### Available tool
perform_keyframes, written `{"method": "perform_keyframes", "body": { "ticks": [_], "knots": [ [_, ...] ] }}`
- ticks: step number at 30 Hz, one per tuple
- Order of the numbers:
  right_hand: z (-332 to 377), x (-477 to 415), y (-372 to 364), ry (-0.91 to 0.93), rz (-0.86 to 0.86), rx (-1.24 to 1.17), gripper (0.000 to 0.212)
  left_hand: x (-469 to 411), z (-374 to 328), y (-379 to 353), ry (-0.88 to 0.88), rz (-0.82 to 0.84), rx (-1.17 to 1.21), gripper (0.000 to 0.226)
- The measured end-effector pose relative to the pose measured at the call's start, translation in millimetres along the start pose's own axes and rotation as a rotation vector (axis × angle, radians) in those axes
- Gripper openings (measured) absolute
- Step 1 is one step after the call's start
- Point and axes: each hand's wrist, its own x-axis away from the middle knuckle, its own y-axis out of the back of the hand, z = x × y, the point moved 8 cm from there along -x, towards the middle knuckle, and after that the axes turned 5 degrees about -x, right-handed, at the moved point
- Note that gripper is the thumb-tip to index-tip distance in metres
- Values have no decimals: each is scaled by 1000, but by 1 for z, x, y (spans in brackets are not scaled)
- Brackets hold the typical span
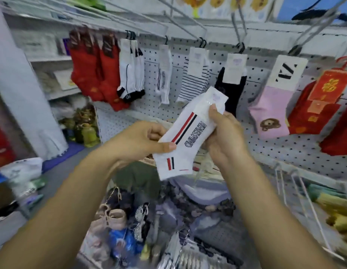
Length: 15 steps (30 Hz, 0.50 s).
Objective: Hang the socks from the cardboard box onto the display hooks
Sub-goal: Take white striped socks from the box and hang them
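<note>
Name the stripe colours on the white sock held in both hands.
Red and black stripes on the white sock, head view.

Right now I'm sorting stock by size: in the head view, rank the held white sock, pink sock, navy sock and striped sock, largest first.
1. White sock, though nearest the camera.
2. Pink sock.
3. Striped sock and navy sock: look alike; navy partly hidden.

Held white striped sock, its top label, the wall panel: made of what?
White striped sock: soft matte knit fabric, it bends limply. White top label: likely glossy card or film, showing glare. White perforated wall panel: probably painted metal, unsure.
</note>
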Motion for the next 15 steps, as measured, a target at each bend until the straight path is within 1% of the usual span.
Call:
{"method": "perform_keyframes", "body": {
  "ticks": [2, 3, 6, 9, 12, 15],
  "knots": [
    [-20, -6, -23, -36, 27, -2, 9, 9, 18, 27, 35, -29, 35, 31],
    [-30, -10, -34, -65, 34, -15, 9, 12, 28, 40, 56, -40, 52, 32],
    [-62, -20, -61, -211, -11, -95, 12, 11, 52, 82, 87, -75, 95, 27],
    [-88, -29, -85, -309, -57, -170, 16, -1, 65, 120, 56, -80, 109, 23],
    [-104, -41, -109, -295, -81, -213, 14, -20, 75, 153, 25, -31, 90, 23],
    [-112, -55, -133, -217, -76, -220, 22, -42, 85, 181, -22, 14, 30, 28]
  ]
}}
